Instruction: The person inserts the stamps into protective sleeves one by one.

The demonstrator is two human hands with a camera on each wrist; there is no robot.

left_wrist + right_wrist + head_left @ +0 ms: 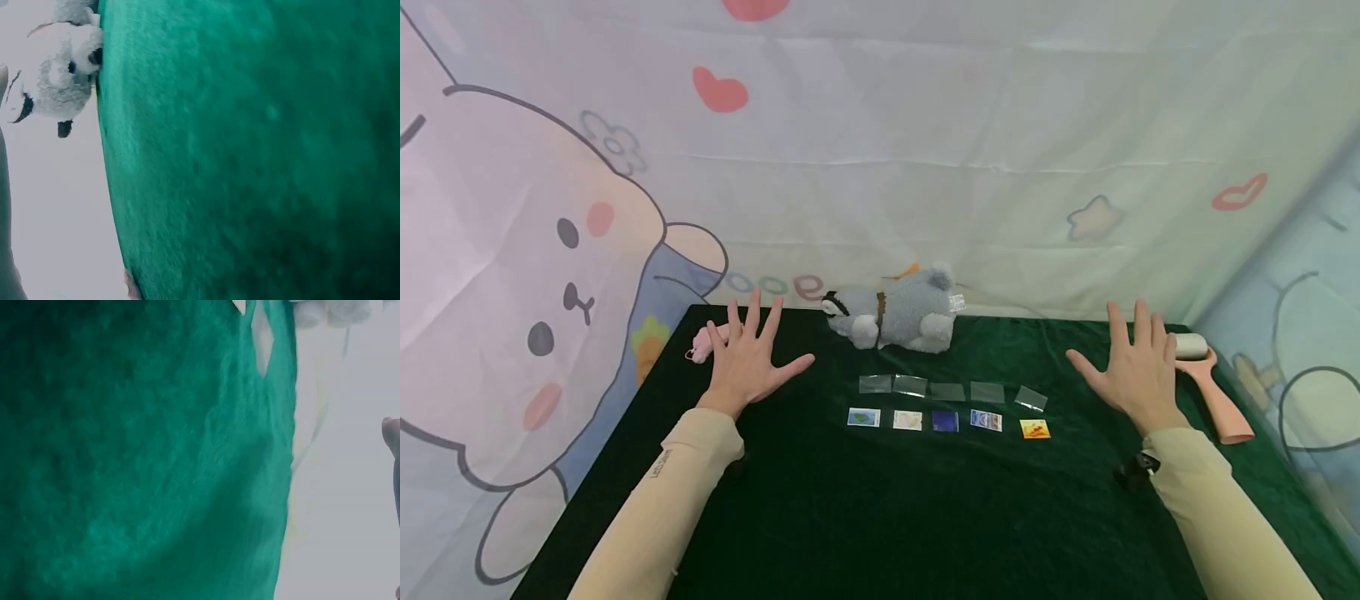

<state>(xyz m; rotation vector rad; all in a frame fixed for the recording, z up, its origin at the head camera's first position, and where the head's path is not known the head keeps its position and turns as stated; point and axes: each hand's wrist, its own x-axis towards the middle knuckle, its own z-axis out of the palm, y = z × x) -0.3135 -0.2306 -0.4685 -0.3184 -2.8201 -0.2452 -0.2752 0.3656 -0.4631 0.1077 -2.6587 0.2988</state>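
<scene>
My left hand (745, 362) is spread with straight fingers and holds nothing, beside a small pink item (702, 345) that it partly hides. On the right, my right hand (1138, 371) is likewise spread and empty, near a lint roller (1217, 396) with a pink handle. Between the hands lies a row of several small picture cards, from a blue-green card (863, 417) at the left to an orange-yellow card (1035, 429) at the right. Behind them is a row of several clear plastic sleeves (987, 392). The wrist views catch only slivers of the hands.
A grey and white plush animal (917, 312) lies on its side at the back edge of the table, which has a dark green cloth (910, 517). Behind it hangs a pale printed curtain (925, 125) with cartoon figures.
</scene>
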